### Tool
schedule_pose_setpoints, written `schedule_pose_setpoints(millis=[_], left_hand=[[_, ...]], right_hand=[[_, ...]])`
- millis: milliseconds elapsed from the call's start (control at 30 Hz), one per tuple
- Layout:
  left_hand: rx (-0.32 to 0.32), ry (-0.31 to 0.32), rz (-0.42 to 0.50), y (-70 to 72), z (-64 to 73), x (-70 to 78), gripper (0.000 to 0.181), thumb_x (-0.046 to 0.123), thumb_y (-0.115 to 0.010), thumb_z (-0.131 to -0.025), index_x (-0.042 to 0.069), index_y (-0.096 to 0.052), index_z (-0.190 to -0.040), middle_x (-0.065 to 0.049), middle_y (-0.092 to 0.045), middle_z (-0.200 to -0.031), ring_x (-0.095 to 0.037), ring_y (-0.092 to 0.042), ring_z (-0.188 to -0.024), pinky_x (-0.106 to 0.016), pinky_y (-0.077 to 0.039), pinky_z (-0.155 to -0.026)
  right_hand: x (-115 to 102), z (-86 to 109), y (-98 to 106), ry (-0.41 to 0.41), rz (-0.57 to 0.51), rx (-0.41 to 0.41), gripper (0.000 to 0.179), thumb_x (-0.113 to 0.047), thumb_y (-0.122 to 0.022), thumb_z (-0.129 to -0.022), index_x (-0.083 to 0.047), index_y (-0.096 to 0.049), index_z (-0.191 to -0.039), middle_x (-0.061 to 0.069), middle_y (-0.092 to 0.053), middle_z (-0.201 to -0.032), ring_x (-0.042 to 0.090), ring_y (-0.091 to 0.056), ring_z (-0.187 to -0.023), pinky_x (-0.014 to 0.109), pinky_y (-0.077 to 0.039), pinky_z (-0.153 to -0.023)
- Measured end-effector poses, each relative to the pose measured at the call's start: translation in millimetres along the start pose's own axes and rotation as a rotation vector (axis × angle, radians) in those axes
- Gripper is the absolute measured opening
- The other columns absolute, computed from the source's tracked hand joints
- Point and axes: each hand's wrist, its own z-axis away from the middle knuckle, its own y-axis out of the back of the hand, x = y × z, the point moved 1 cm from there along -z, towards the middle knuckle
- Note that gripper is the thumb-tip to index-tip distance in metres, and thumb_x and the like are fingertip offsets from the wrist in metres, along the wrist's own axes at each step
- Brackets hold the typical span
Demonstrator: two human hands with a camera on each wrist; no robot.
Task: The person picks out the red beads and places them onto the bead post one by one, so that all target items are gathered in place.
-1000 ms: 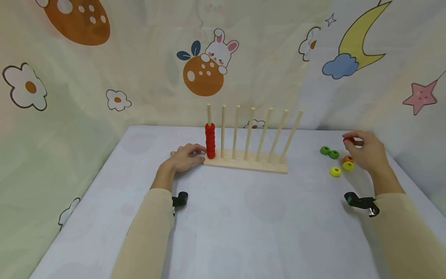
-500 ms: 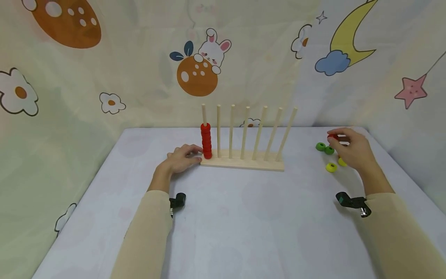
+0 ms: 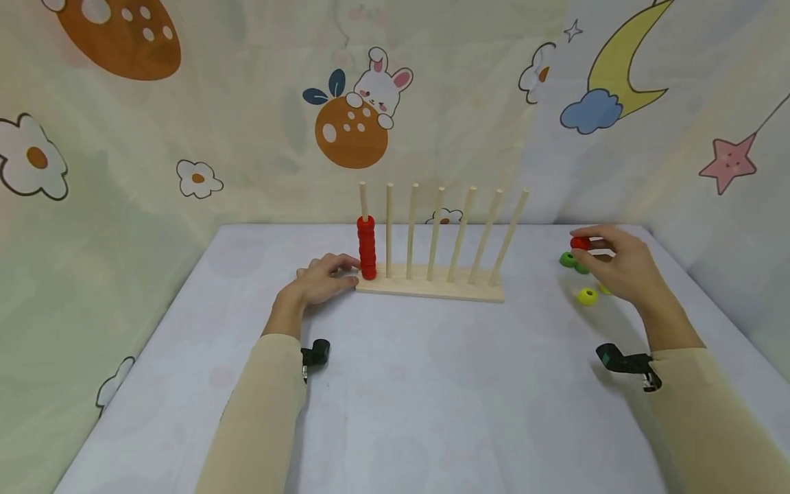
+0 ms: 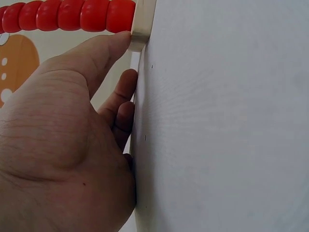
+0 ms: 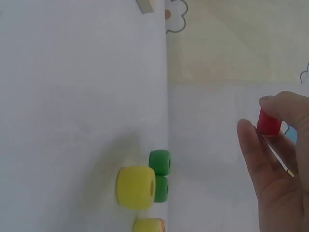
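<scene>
In the head view, a wooden bead rack stands on its flat base [image 3: 432, 286], with several upright pegs. Its leftmost peg carries a stack of red beads [image 3: 367, 248], the peg's top showing above. My left hand [image 3: 317, 281] rests on the table at the base's left end. Its thumb [image 4: 108, 50] touches the base's corner in the left wrist view, other fingers loosely bent beside it. At the far right, my right hand [image 3: 626, 264] pinches a red bead [image 5: 269, 122] between thumb and fingers, raised above the table.
Below the right hand lie two green beads [image 5: 160, 162], a yellow bead [image 3: 587, 296] and another yellow bead [image 5: 147, 225], with a sliver of orange behind it. A patterned cloth [image 3: 265, 103] hangs behind the white table [image 3: 432, 384].
My right hand has lifted the red bead from the far right and moved left, now over the green beads. The left hand keeps its place at the base; the head view has shifted slightly.
</scene>
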Motion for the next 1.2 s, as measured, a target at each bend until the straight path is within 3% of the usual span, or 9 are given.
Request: schedule_pose_setpoints(millis=[100,200,433,933,1200], left_hand=[[0.001,-0.008,-0.008,1.3,-0.9,0.5,0.036,0.035,-0.063,-0.099,0.032,-0.063,-0.135,-0.002,-0.056,-0.141,-0.031,-0.04,-0.133,-0.059,-0.021,-0.11],[0.0,-0.015,-0.006,0.8,-1.6,-0.6,0.036,0.035,-0.062,-0.099,0.032,-0.063,-0.135,-0.003,-0.056,-0.141,-0.032,-0.04,-0.133,-0.061,-0.021,-0.11],[0.008,-0.025,0.005,-3.3,-2.3,-2.7,0.036,0.035,-0.061,-0.097,0.031,-0.063,-0.133,-0.002,-0.057,-0.14,-0.032,-0.041,-0.131,-0.06,-0.019,-0.11],[0.007,-0.012,0.004,-0.2,-1.2,1.4,0.035,0.034,-0.061,-0.099,0.032,-0.064,-0.134,-0.003,-0.056,-0.141,-0.032,-0.04,-0.133,-0.061,-0.017,-0.112],[0.013,-0.021,0.005,-0.4,-1.0,-2.4,0.036,0.034,-0.061,-0.098,0.029,-0.064,-0.134,-0.006,-0.056,-0.142,-0.034,-0.041,-0.132,-0.064,-0.016,-0.111]], right_hand=[[-6.8,-1.7,2.1,0.027,-0.026,0.013,0.037,-0.018,-0.069,-0.099,-0.004,-0.063,-0.133,0.014,-0.06,-0.125,-0.01,-0.052,-0.094,-0.002,-0.041,-0.077],[-16.6,-2.5,3.5,0.047,-0.038,0.016,0.039,-0.02,-0.069,-0.099,-0.005,-0.062,-0.134,0.014,-0.06,-0.124,-0.011,-0.052,-0.092,0.0,-0.043,-0.075],[-43.7,-2.9,0.9,0.15,-0.104,0.048,0.035,-0.01,-0.072,-0.096,-0.007,-0.066,-0.131,0.002,-0.058,-0.115,-0.004,-0.059,-0.089,0.004,-0.048,-0.075],[-79.8,0.3,-23.6,0.422,-0.211,0.015,0.036,0.009,-0.077,-0.085,-0.006,-0.073,-0.117,0.004,-0.065,-0.103,0.007,-0.064,-0.089,0.009,-0.052,-0.08],[-92.7,-4.4,-33.5,0.485,-0.264,0.002,0.036,0.014,-0.077,-0.082,-0.002,-0.073,-0.114,0.003,-0.066,-0.101,0.008,-0.063,-0.088,0.011,-0.053,-0.079]])
